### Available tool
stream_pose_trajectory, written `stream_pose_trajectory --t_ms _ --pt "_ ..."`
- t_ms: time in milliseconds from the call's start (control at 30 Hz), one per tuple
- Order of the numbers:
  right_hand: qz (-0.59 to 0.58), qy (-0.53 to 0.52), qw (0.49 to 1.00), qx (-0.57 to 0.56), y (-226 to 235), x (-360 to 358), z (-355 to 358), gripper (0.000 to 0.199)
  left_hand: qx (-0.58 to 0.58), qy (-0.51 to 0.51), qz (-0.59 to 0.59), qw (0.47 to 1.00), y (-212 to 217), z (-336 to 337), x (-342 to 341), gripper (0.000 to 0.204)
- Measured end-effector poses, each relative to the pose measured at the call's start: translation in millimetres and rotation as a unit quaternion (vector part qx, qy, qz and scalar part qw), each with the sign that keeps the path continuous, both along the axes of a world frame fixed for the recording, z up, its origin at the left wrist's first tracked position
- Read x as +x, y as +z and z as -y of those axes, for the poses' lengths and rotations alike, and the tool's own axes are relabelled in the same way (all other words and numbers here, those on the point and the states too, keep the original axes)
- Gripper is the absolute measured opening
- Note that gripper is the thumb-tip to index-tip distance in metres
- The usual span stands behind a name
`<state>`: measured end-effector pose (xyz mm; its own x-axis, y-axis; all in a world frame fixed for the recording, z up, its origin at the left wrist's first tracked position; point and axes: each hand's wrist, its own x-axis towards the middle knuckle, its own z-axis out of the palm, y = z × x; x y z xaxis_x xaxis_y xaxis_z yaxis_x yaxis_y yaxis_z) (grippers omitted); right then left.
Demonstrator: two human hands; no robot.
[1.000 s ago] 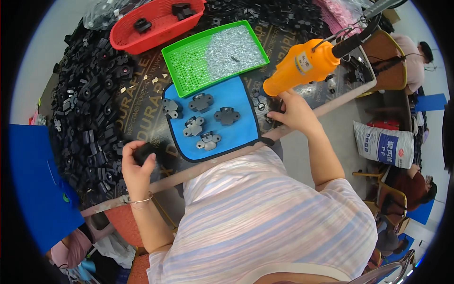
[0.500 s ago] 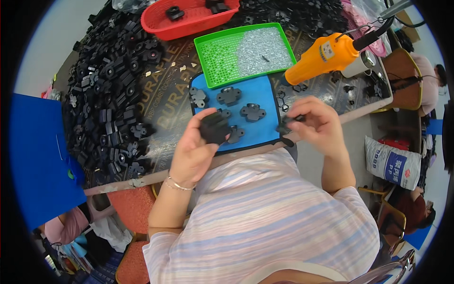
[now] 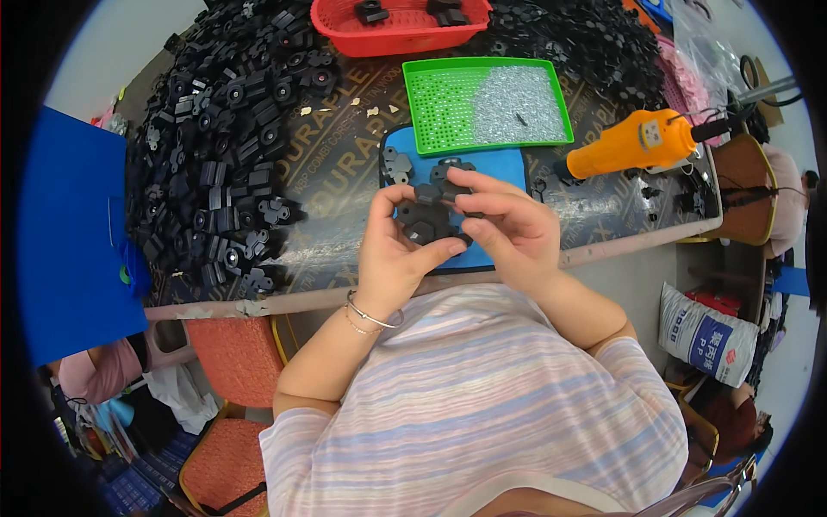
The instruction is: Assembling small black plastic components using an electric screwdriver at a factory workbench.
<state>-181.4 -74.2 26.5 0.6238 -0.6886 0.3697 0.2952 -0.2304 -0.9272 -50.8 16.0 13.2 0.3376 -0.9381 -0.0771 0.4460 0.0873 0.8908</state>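
Over the front of the blue mat (image 3: 510, 165), my left hand (image 3: 388, 258) holds a chunky black plastic part (image 3: 424, 222) between its thumb and fingers. My right hand (image 3: 521, 233) is closed against the right side of that part, its fingers bent round a small black piece (image 3: 455, 191) at the upper edge. Where the two black pieces meet is partly covered by the fingers. Another black lobed part (image 3: 397, 165) lies on the mat's left edge, and more parts are mostly hidden behind my hands.
Behind the mat sits a green tray (image 3: 412, 103) of small silvery pieces. A red basket (image 3: 401, 39) with a few black parts stands farther back. An orange power screwdriver (image 3: 633, 145) hangs at right. Black parts (image 3: 228, 164) are heaped across the table's left side.
My right hand has moved left from beside the mat, bringing a small black piece to the part in my left hand. My left hand has turned, and the view has shifted.
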Motion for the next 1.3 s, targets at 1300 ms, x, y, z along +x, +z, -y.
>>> stream_pose_trajectory --t_ms 1300 --pt "-0.086 0.055 0.99 -0.102 6.5 -0.7 25.3 0.02 0.047 -0.097 0.053 0.993 8.6 -2.6 23.5 0.053"
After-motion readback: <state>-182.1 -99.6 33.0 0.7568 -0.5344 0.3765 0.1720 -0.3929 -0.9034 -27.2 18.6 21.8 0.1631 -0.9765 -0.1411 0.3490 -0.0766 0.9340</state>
